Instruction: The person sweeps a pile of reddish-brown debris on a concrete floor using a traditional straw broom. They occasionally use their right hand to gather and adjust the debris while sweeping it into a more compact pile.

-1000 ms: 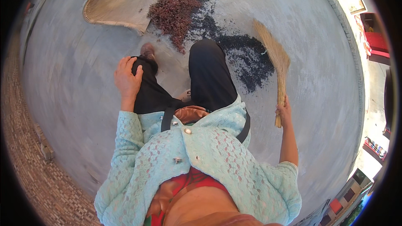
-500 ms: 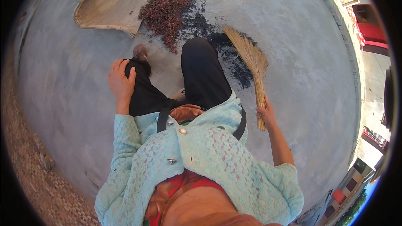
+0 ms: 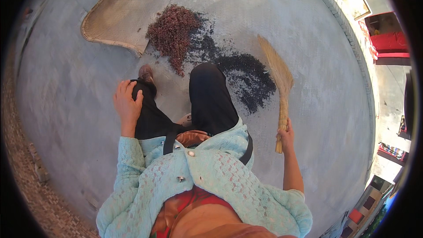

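Observation:
My right hand (image 3: 286,136) is wrapped round the handle of a straw hand broom (image 3: 280,75), whose bristles fan out away from me. Left of the bristles, small dark grains or seeds (image 3: 246,75) lie scattered in a band over the concrete. Beyond my knees, this band meets a heap of reddish-brown dried plant material (image 3: 174,28). My left hand (image 3: 127,103) rests on my left knee with its fingers apart, holding nothing.
A tan woven mat (image 3: 128,13) with a bound, curled edge lies at the far left, next to the heap. Grey concrete floor (image 3: 66,105) surrounds me. A low ledge (image 3: 348,35) runs along the right, with red cloth (image 3: 390,42) beyond. Brick paving (image 3: 48,194) borders the left.
The broom has swung right, away from the dark grains, and its bristles have left their edge. My right hand has shifted slightly right; my left hand stays on the knee. The whole view has tilted a little.

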Action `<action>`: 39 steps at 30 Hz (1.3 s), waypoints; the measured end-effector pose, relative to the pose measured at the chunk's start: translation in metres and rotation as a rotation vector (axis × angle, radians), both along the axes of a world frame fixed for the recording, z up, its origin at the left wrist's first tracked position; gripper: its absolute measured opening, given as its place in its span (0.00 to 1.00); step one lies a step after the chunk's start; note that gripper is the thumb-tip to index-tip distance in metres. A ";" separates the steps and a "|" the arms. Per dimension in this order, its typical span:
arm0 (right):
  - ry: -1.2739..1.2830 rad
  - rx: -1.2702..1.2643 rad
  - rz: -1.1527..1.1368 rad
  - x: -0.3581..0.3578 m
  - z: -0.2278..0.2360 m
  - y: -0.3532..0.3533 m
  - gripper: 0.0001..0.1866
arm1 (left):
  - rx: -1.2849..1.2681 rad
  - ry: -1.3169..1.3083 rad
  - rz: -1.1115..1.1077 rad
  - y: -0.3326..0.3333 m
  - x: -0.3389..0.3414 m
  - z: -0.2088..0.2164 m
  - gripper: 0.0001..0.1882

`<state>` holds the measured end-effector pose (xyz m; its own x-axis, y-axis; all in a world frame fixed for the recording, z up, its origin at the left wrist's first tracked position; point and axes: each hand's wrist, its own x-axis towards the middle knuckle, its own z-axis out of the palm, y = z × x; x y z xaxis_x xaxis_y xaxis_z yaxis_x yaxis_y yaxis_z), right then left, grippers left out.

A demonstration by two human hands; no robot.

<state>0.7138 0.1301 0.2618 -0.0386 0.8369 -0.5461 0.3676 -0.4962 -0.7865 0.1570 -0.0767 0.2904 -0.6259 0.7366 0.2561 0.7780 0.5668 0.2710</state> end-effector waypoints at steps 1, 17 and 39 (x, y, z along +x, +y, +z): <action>0.008 0.010 -0.014 -0.003 -0.007 0.013 0.46 | 0.006 -0.002 0.006 -0.002 0.000 -0.001 0.18; -0.004 0.110 0.112 -0.074 -0.117 0.124 0.43 | -0.027 -0.012 0.013 0.003 0.003 0.009 0.17; -0.139 0.099 -0.200 0.007 -0.143 0.014 0.42 | -0.004 0.010 -0.024 0.000 -0.001 -0.001 0.17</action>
